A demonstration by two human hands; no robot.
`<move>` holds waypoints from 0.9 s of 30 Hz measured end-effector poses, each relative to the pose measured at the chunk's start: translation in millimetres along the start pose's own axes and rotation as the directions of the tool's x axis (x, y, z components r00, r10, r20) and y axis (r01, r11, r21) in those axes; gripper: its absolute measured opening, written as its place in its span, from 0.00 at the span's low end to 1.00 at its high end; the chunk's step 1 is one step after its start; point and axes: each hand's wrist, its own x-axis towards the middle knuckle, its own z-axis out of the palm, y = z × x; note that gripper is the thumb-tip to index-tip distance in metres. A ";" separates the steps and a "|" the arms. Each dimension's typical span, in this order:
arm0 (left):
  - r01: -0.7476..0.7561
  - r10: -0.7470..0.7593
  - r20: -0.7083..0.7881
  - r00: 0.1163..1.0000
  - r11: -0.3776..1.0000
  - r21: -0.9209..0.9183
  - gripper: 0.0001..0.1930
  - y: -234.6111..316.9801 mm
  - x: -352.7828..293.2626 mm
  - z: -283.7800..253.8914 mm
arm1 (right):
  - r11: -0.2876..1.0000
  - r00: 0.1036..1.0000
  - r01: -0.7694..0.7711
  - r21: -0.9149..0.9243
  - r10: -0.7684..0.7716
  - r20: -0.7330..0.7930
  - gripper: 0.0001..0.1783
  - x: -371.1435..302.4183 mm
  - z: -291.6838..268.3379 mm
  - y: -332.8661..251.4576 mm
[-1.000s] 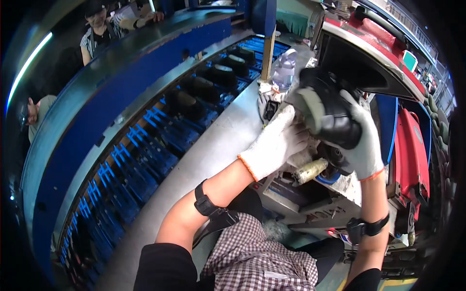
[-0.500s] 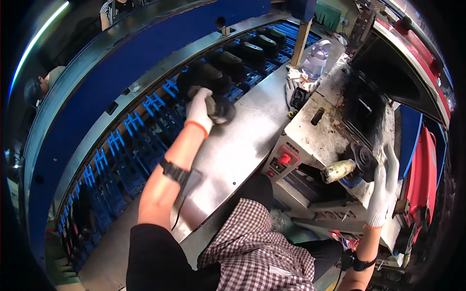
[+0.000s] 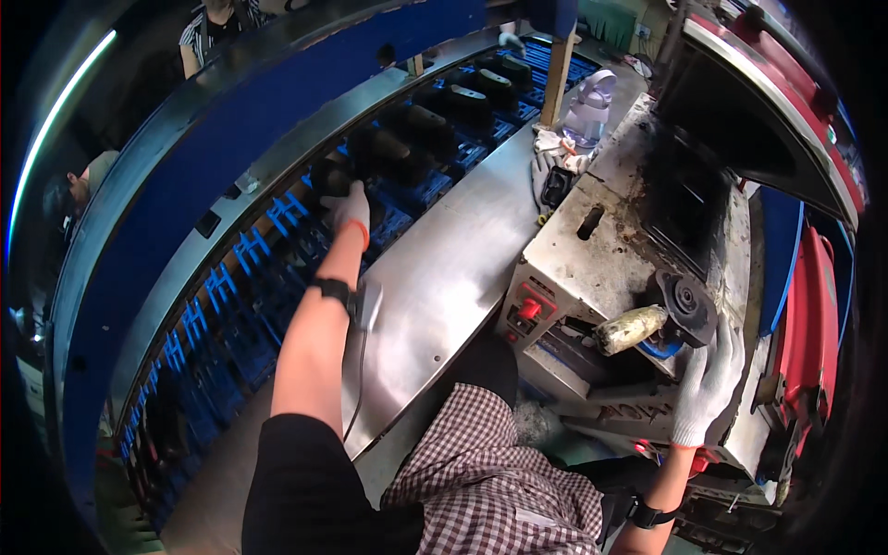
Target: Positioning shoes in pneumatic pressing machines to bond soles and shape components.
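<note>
My left hand (image 3: pixel 351 209), in a white glove, is stretched far out over the blue conveyor racks (image 3: pixel 236 277). It rests on a black shoe (image 3: pixel 326 178) set on a rack, fingers curled over it. My right hand (image 3: pixel 707 381), also gloved, hangs with its fingers spread beside the grey machine (image 3: pixel 601 250). It lies just below a black wheel (image 3: pixel 685 302) and a dirty yellowish roller (image 3: pixel 629 328) and holds nothing.
More black shoes (image 3: pixel 435 125) stand in a row along the conveyor. A steel table (image 3: pixel 444 277) lies between me and it. On the machine's far end are a clear bottle (image 3: pixel 592 104) and a wooden post (image 3: pixel 558 74). Other people (image 3: pixel 217 23) stand beyond the blue rail.
A second ago both hands held the black shoe against the machine. My left hand has carried it left across the table to the conveyor, and my right hand has dropped beside the wheel.
</note>
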 end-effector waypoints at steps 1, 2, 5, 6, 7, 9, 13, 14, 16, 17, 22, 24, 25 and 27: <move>-0.220 0.232 -0.063 0.971 0.963 0.155 0.53 -7.6 -21.3 -4.0 | 1.000 1.000 -0.006 -0.002 0.006 -0.006 0.29 0.8 -0.1 -0.7; -0.406 0.425 -0.068 0.903 0.893 0.192 0.51 -16.5 -45.6 -5.2 | 1.000 1.000 -0.010 0.002 0.010 0.003 0.29 1.7 0.1 -1.1; -0.706 0.642 0.304 0.704 0.676 0.209 0.48 -44.1 -107.9 -4.2 | 1.000 1.000 -0.003 0.023 0.003 -0.003 0.29 2.6 0.1 -1.0; -0.769 0.674 0.376 0.636 0.589 0.246 0.48 -55.5 -127.7 -0.9 | 1.000 1.000 0.003 0.014 -0.003 -0.005 0.29 2.3 -0.6 -1.0; -0.816 0.670 0.469 0.575 0.507 0.276 0.49 -65.0 -142.2 1.6 | 1.000 1.000 0.007 0.015 -0.007 -0.008 0.29 2.1 -1.3 -0.9; -0.910 0.748 0.564 0.351 0.130 0.395 0.38 -84.7 -163.2 0.9 | 0.999 1.000 -0.004 0.045 0.004 0.009 0.28 1.3 -4.0 -1.2; -0.972 0.873 0.440 0.210 0.137 0.192 0.28 -91.9 -171.1 6.6 | 0.994 1.000 -0.018 0.105 0.017 0.004 0.26 -0.6 -7.8 -4.1; -0.977 0.886 0.426 0.184 0.117 0.180 0.27 -91.1 -170.9 7.0 | 0.994 1.000 -0.027 0.102 0.027 0.000 0.25 -1.0 -7.8 -5.1; -0.973 0.875 0.434 0.212 0.147 0.178 0.27 -89.0 -171.5 6.6 | 0.994 0.999 -0.035 0.101 0.037 -0.020 0.25 -1.9 -7.4 -6.6; -0.968 0.856 0.456 0.242 0.179 0.178 0.26 -88.2 -173.0 5.8 | 0.993 0.998 -0.044 0.107 0.048 -0.032 0.24 -2.5 -7.1 -6.8; -0.966 0.861 0.440 0.255 0.208 0.153 0.25 -83.2 -178.7 1.0 | 0.994 0.996 -0.030 0.101 0.038 -0.079 0.23 -4.5 -7.1 -9.5; -0.965 0.863 0.434 0.259 0.215 0.147 0.25 -82.3 -179.5 0.2 | 0.998 0.996 0.003 0.067 0.003 -0.092 0.22 -5.6 -7.9 -11.2; -0.965 0.867 0.426 0.259 0.216 0.146 0.24 -81.6 -179.5 0.3 | 0.999 0.995 0.025 0.042 -0.020 -0.100 0.22 -5.7 -8.0 -12.5; -0.965 0.869 0.420 0.260 0.217 0.149 0.24 -81.2 -179.1 0.6 | 0.998 0.994 0.034 0.052 -0.029 -0.104 0.21 -5.9 -8.7 -14.4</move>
